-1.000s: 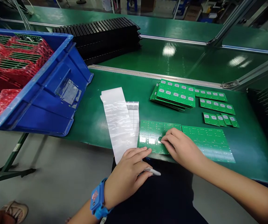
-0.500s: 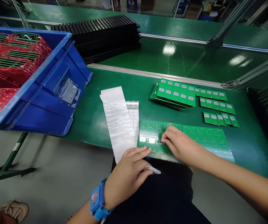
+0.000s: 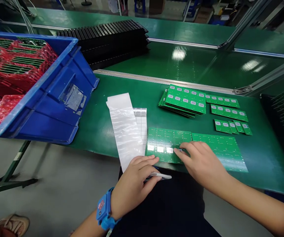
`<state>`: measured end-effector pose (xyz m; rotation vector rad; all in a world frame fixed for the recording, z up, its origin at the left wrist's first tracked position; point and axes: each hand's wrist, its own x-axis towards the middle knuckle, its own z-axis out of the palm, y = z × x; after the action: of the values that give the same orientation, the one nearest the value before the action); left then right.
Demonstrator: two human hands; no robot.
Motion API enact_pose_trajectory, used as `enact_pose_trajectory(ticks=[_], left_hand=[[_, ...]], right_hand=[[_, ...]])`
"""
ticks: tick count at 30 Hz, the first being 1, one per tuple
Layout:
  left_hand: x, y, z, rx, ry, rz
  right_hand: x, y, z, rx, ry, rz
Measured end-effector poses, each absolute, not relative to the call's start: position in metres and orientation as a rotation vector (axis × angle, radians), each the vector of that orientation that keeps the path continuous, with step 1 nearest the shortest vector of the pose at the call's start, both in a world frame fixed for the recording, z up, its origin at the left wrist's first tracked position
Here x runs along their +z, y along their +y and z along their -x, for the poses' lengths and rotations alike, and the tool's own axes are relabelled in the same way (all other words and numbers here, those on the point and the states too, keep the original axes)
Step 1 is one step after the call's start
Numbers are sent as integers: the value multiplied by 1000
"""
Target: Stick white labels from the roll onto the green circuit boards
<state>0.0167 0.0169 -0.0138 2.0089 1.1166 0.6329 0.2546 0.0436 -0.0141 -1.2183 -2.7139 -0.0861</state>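
On the near edge of the green surface (image 3: 102, 125) lie two flat green circuit panels (image 3: 216, 144); the left panel (image 3: 167, 138) bears three white labels (image 3: 160, 149), print unreadable. Right hand (image 3: 202, 163) fingers rest flat and empty on it. Left hand (image 3: 132, 186) fingers curl round a white pen (image 3: 163, 176).

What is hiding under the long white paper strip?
A sheet of small white labels peeks out along the right edge of the strip. How much more of it lies underneath is covered.
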Motion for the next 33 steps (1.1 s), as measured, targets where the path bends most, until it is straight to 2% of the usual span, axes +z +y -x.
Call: enact_pose_trajectory(ticks=[2,7,10,16,23,30,33], left_hand=[[-12,16,-16,757,1198,-1899],[-5,12,-12,898,1555,-1606],[-4,9,-10,947,1594,-1557],[-7,8,-7,1083,1448,-1556],[-8,12,-12,1085,1548,-1488],[-5,14,-15,1009,1632,-1475],[-3,17,-16,988,1652,-1439]], right_hand=[[-6,45,-253,60,-2568,1268],[11,46,-223,803,-2221,1166],[15,45,-202,1020,-2096,1094],[15,46,-196,1085,-2168,1045],[20,48,-204,1139,-2148,1172],[14,50,-204,906,-2014,969],[17,59,-205,1015,-2041,896]])
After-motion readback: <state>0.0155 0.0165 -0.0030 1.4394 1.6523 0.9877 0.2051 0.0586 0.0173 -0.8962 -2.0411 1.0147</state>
